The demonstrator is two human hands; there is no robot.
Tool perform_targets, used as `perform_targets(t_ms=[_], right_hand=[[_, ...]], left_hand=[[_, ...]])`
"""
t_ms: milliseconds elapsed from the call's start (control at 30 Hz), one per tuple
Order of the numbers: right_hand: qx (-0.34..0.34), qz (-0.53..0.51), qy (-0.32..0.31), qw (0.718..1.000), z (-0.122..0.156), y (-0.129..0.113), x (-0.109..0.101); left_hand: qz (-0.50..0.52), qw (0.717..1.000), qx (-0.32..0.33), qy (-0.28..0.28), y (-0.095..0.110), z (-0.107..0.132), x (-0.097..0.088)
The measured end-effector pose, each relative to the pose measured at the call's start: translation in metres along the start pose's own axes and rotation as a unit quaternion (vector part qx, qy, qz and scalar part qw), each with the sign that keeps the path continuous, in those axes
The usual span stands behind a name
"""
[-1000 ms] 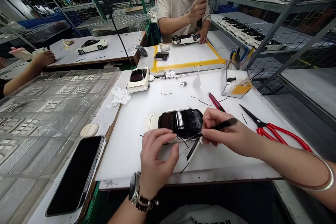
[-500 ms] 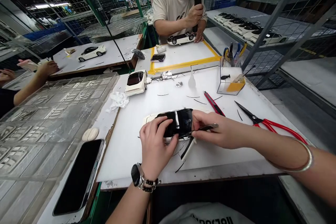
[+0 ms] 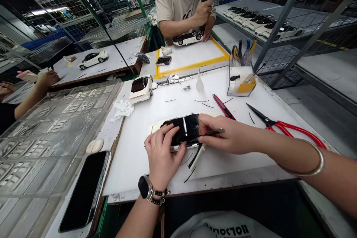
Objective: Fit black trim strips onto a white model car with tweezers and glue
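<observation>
A white model car [image 3: 157, 124] with a glossy black roof lies on the white work board in front of me. My left hand [image 3: 164, 152] is closed over its near side, fingers on the roof and thumb at the window edge. My right hand [image 3: 216, 130] pinches slim metal tweezers [image 3: 219, 131] against the car's near side by the windscreen. Their tips are hidden by the fingers and the car. Below them, a white and black door-like part [image 3: 197, 157] sticks out toward me; I cannot tell whether it is attached. Thin black strips lie around it.
Red-handled scissors [image 3: 284, 126] and a red utility knife [image 3: 224, 107] lie to the right. A clear tool holder [image 3: 241, 81], a second white car [image 3: 141, 89] and a crumpled tissue [image 3: 122, 108] stand farther back. A phone [image 3: 85, 189] and parts trays [image 3: 55, 130] are at left. A co-worker [image 3: 182, 11] sits opposite.
The whole view has shifted slightly, so most things appear a little farther left. Both hands keep their places on the car, and the tweezers stay in the right hand.
</observation>
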State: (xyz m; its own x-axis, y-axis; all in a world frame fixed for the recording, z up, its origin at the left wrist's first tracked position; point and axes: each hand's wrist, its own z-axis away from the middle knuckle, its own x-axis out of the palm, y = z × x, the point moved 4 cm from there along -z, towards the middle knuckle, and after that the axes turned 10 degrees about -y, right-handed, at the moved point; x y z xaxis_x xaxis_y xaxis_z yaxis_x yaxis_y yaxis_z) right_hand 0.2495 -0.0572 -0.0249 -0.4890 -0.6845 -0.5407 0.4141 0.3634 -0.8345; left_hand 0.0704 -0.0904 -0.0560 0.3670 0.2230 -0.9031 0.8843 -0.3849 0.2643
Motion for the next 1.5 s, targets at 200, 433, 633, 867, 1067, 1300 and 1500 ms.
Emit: perform_targets(t_ms=[200, 433, 633, 867, 1067, 1300, 1500], right_hand=[[0.013, -0.002, -0.004, 1.000, 0.0009, -0.0017, 0.0033], [0.010, 0.010, 0.004, 1.000, -0.0012, -0.0025, 0.0054], [0.014, 0.014, 0.004, 1.000, -0.0017, -0.0037, 0.0057], [0.012, 0.014, 0.010, 1.000, 0.0000, -0.0022, 0.0081], [0.010, 0.014, 0.012, 1.000, 0.0004, -0.0009, 0.0090], [0.013, 0.017, 0.011, 1.000, 0.0020, -0.0012, 0.0091], [0.012, 0.019, 0.010, 1.000, 0.0016, -0.0013, 0.0089]], left_hand=[[-0.014, 1.000, 0.010, 0.008, 0.0006, 0.0005, 0.0018], [-0.022, 1.000, 0.017, 0.015, 0.0002, 0.0012, 0.0026], [-0.025, 0.999, 0.013, 0.022, 0.0000, 0.0020, 0.0023], [-0.025, 0.999, 0.014, 0.023, -0.0001, 0.0013, 0.0035], [-0.026, 0.999, 0.015, 0.026, -0.0001, 0.0017, 0.0034], [-0.028, 0.999, 0.016, 0.026, -0.0005, 0.0014, 0.0034], [-0.028, 0.999, 0.019, 0.026, -0.0003, 0.0025, 0.0026]])
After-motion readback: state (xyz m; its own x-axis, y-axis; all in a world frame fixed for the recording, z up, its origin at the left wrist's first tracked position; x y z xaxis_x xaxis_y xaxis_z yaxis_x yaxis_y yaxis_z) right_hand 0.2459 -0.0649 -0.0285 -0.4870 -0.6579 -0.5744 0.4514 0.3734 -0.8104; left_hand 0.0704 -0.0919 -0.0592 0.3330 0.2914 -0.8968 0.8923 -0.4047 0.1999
